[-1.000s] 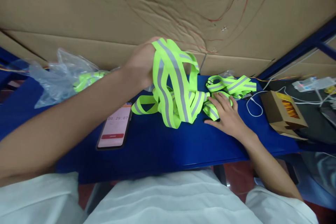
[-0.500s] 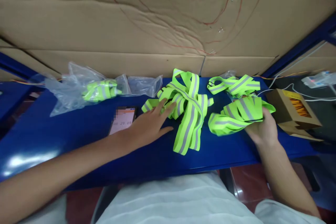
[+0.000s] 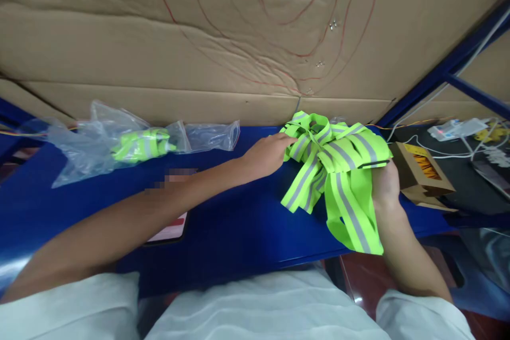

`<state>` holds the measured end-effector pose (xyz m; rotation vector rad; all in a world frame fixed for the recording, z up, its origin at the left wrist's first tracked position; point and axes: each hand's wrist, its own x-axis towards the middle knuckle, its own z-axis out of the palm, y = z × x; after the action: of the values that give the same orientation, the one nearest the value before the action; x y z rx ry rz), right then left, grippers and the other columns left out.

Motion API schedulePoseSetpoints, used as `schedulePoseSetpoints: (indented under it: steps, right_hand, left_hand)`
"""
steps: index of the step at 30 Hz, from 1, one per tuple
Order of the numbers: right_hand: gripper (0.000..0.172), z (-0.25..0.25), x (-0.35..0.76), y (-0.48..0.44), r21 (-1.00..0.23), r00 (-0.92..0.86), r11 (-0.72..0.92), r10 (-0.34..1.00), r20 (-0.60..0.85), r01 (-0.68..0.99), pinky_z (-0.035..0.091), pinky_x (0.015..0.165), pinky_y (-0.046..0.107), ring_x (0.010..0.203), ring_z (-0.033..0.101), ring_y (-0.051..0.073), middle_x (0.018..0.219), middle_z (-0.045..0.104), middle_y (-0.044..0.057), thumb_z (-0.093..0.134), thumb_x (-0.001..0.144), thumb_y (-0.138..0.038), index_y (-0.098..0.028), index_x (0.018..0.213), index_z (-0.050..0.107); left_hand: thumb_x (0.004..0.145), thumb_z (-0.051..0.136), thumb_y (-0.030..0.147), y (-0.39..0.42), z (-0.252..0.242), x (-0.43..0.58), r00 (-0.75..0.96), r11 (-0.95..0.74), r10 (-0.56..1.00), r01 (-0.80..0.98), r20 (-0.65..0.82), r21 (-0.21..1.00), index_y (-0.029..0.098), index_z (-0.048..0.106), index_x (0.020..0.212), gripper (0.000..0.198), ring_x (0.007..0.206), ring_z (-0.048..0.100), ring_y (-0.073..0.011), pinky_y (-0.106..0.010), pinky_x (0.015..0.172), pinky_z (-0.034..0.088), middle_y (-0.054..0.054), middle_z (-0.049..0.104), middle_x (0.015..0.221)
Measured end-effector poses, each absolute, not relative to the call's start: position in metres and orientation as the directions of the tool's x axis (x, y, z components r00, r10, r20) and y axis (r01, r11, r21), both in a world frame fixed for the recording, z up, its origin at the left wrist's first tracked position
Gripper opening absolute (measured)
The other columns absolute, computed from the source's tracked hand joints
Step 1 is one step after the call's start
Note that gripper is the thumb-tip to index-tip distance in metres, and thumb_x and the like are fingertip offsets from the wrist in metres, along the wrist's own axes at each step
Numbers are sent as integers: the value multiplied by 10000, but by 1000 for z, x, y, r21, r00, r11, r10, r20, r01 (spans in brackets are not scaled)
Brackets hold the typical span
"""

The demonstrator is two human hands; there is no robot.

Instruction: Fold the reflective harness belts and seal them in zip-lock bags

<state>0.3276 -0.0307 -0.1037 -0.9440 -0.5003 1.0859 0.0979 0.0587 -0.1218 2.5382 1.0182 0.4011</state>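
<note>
While a big cardboard panel (image 3: 179,58) with red curved lines stands behind the far edge, a blue desk (image 3: 239,218) runs below it, and I see a person in a white top (image 3: 247,308) at the near edge, both arms out over the surface. Next down in size: neon strap pile (image 3: 300,186), yellow-green with a grey stripe, right of the middle of the desk and toward the far edge, loose ends spread toward the near edge. Overlapping it from where I stand, on the right-hand side, is a folded strap bundle (image 3: 346,154), same colours, held up, one loop hanging down toward the near edge. Clear plastic bag (image 3: 75,156), crumpled, by the far edge on the left, has a neon piece (image 3: 141,146) in it; a flatter clear bag (image 3: 211,137) lies just right of it, same edge. Small brown box (image 3: 424,178), yellow-orange stuff showing in its window, near the right end. Right hand (image 3: 386,180) grasps the bundle at its right side, fingers mostly hidden behind the folds. Left hand (image 3: 271,156), fingers curled, touches the pile's left side; can't tell if it's pinching a strap. Smallest, a phone (image 3: 169,232) lies left of the middle near the near edge, mostly covered by the left forearm.
</note>
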Motion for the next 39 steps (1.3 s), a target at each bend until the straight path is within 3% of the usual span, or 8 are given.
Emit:
schedulePoseSetpoints:
  steps: [2, 5, 9, 12, 19, 23, 31, 39]
  right_hand:
    - [142, -111, 306, -25, -848, 348, 83, 929, -125, -524, 618, 909, 386, 937, 742, 249, 837, 747, 15, 654, 844, -365, -233, 879, 692]
    - [359, -133, 268, -20, -907, 105, -109, 981, -165, -406, 629, 825, 365, 856, 740, 241, 778, 729, 13, 584, 922, -566, -229, 956, 703]
    - [699, -163, 233, -26, -972, -310, -229, 929, -203, -51, 635, 720, 382, 823, 750, 249, 872, 763, 82, 278, 1007, -741, -207, 1132, 710]
    - [529, -173, 238, -28, -986, -443, -105, 883, -153, 130, 639, 827, 399, 948, 752, 250, 1113, 769, 89, 593, 950, -645, -231, 1270, 673]
    - [322, -160, 280, -3, -891, -595, 257, 804, -18, 374, 581, 991, 435, 1058, 718, 257, 1120, 757, 63, 658, 957, -445, -216, 1176, 709]
    - [336, -159, 303, 8, -762, -649, 377, 758, -74, 527, 608, 801, 344, 911, 732, 222, 1091, 766, 59, 659, 937, -386, -208, 1219, 701]
    - [364, -150, 317, 10, -459, -425, 453, 889, 170, 764, 569, 992, 481, 1105, 727, 295, 1237, 750, 104, 480, 1050, -380, -225, 1302, 691]
    - [1326, -145, 228, -63, -330, -671, 720, 692, 266, 611, 237, 1276, 655, 1586, 266, 408, 1701, 240, 246, 705, 796, -766, -158, 1677, -78]
  left_hand:
    - [1065, 383, 275, 31, -111, 80, 613, -641, 734, 482, 292, 598, 170, 483, 1435, 398, 1242, 636, -203, -329, 1012, 558, -139, 598, 1422]
    - [859, 773, 488, -15, -115, 56, 558, -665, 717, 370, 417, 648, 219, 416, 1477, 762, 1325, 550, -278, -398, 1092, 512, -142, 524, 1477]
    - [921, 699, 342, -41, -142, 33, 380, -427, 884, 417, 273, 802, 225, 500, 1367, 502, 1275, 564, -261, -413, 1131, 449, -113, 589, 1367]
    - [863, 740, 337, -32, -152, 18, 208, -14, 978, 109, -9, 994, 214, 522, 1316, 517, 1156, 626, -220, -325, 1005, 504, -60, 649, 1264]
    - [750, 684, 247, -28, -149, -13, 354, 516, 850, -402, -391, 756, 194, 720, 1022, 279, 765, 662, -172, -243, 644, 513, -15, 747, 895]
    - [781, 686, 367, -35, -150, -22, 359, 549, 834, -468, -419, 692, 167, 759, 901, 244, 631, 650, -183, -271, 564, 509, -38, 749, 769]
    - [836, 743, 564, -30, -158, -18, 368, 532, 844, -488, -389, 693, 212, 749, 1112, 448, 781, 723, -217, -265, 576, 554, -61, 788, 968]
    - [770, 858, 378, -51, -165, -4, 507, 529, 806, -388, -305, 754, 249, 668, 1218, 504, 1009, 721, -215, -274, 865, 563, -37, 752, 1152]
